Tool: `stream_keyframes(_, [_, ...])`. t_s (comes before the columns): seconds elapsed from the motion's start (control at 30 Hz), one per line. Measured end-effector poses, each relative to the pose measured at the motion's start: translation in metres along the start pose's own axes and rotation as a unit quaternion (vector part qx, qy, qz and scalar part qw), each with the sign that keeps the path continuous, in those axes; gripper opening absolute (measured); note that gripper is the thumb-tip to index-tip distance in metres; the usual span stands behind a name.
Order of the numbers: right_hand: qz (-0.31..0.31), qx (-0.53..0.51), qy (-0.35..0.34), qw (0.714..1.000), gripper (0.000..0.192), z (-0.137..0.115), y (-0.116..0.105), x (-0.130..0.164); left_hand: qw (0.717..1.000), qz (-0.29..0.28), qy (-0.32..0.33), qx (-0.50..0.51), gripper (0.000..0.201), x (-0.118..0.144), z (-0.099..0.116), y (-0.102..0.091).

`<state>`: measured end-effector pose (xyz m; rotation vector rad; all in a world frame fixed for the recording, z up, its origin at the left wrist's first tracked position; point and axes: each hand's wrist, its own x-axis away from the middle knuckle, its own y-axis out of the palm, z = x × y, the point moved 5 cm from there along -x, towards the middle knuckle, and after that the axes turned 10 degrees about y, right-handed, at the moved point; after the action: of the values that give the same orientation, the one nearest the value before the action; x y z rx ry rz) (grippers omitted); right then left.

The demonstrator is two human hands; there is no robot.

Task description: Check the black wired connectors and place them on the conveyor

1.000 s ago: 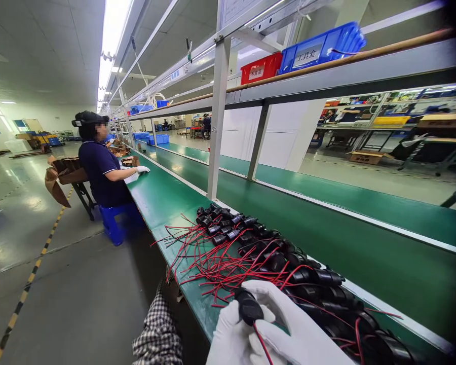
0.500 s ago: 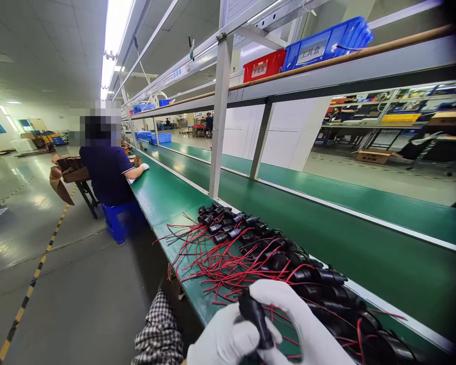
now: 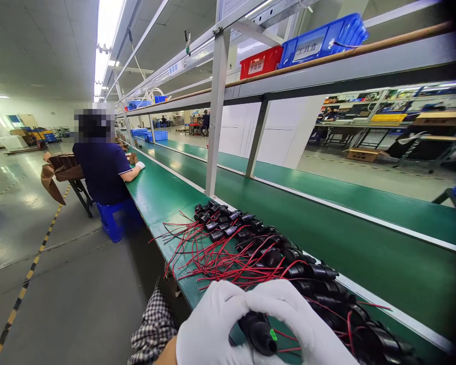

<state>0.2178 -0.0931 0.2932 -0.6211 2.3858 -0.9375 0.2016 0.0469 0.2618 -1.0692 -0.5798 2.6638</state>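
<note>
Both my hands wear white gloves and meet close in front of me, at the bottom of the view. Between them is a black cylindrical part (image 3: 257, 332) with a tapered end and a small green mark. My left hand (image 3: 211, 322) closes on it from the left, and my right hand (image 3: 304, 317) curls around it from the right. Some of the fingers are hidden beneath the part. Just beyond lie many similar black parts (image 3: 275, 256) in rows, their red and black wires (image 3: 216, 261) trailing left across the green bench (image 3: 155, 190).
A co-worker in a dark shirt (image 3: 99, 170) sits on a blue stool (image 3: 112, 223) farther along the bench. White posts (image 3: 216, 121) carry a shelf with a red bin (image 3: 260, 63) and a blue bin (image 3: 319, 43). A lower green strip (image 3: 289, 213) runs behind the parts.
The black part has turned in my hands, so its tapered end and green mark now show. My left hand has risen to meet my right. The view has shifted slightly.
</note>
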Motion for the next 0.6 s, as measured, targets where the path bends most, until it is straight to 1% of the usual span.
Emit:
stream_keyframes(0.07, [-0.005, -0.024, 0.058, 0.998, 0.03, 0.011, 0.001, -0.004, 0.999, 0.028, -0.039, -0.004, 0.037, 0.002, 0.001, 0.002])
stream_keyframes(0.1, [0.004, -0.049, 0.076, 0.996, 0.027, 0.017, 0.001, -0.006, 0.997, 0.053, -0.053, -0.005, 0.036, 0.004, 0.0, 0.003])
stream_keyframes(0.17, [0.034, -0.136, 0.105, 0.985, 0.027, 0.029, 0.0, -0.012, 0.992, 0.102, -0.07, -0.017, 0.038, 0.006, -0.003, 0.006])
stream_keyframes(0.23, [0.046, -0.24, 0.118, 0.962, 0.032, 0.036, 0.001, -0.018, 0.986, 0.133, -0.097, -0.023, 0.041, 0.008, -0.008, 0.009])
stream_keyframes(0.27, [0.035, -0.282, 0.117, 0.952, 0.039, 0.037, 0.003, -0.021, 0.982, 0.143, -0.122, 0.005, 0.041, 0.009, -0.012, 0.01])
stream_keyframes(0.3, [0.017, -0.316, 0.116, 0.941, 0.05, 0.035, 0.005, -0.023, 0.977, 0.139, -0.146, 0.064, 0.043, 0.009, -0.016, 0.012])
stream_keyframes(0.33, [-0.007, -0.344, 0.116, 0.932, 0.057, 0.033, 0.008, -0.025, 0.965, 0.131, -0.165, 0.154, 0.049, 0.008, -0.019, 0.016])
stream_keyframes(0.37, [-0.029, -0.365, 0.121, 0.923, 0.06, 0.032, 0.012, -0.026, 0.939, 0.123, -0.177, 0.266, 0.058, 0.006, -0.019, 0.02])
stream_keyframes(0.4, [-0.044, -0.378, 0.132, 0.915, 0.058, 0.031, 0.016, -0.026, 0.895, 0.114, -0.189, 0.387, 0.066, 0.005, -0.019, 0.025])
stream_keyframes(0.43, [-0.049, -0.386, 0.148, 0.909, 0.054, 0.033, 0.02, -0.026, 0.834, 0.109, -0.206, 0.501, 0.07, 0.004, -0.018, 0.031])
stream_keyframes(0.47, [-0.046, -0.388, 0.167, 0.905, 0.05, 0.036, 0.025, -0.026, 0.761, 0.107, -0.231, 0.597, 0.07, 0.004, -0.017, 0.039])
stream_keyframes(0.5, [-0.041, -0.387, 0.184, 0.903, 0.048, 0.04, 0.03, -0.026, 0.687, 0.105, -0.262, 0.669, 0.069, 0.005, -0.017, 0.047])
stream_keyframes(0.53, [-0.035, -0.386, 0.196, 0.901, 0.047, 0.044, 0.036, -0.026, 0.628, 0.102, -0.29, 0.714, 0.068, 0.006, -0.019, 0.055])
stream_keyframes(0.57, [-0.031, -0.385, 0.201, 0.9, 0.048, 0.047, 0.04, -0.026, 0.598, 0.096, -0.305, 0.735, 0.07, 0.007, -0.022, 0.063])
stream_keyframes(0.6, [-0.027, -0.378, 0.2, 0.903, 0.049, 0.049, 0.041, -0.026, 0.605, 0.096, -0.3, 0.731, 0.073, 0.006, -0.028, 0.068])
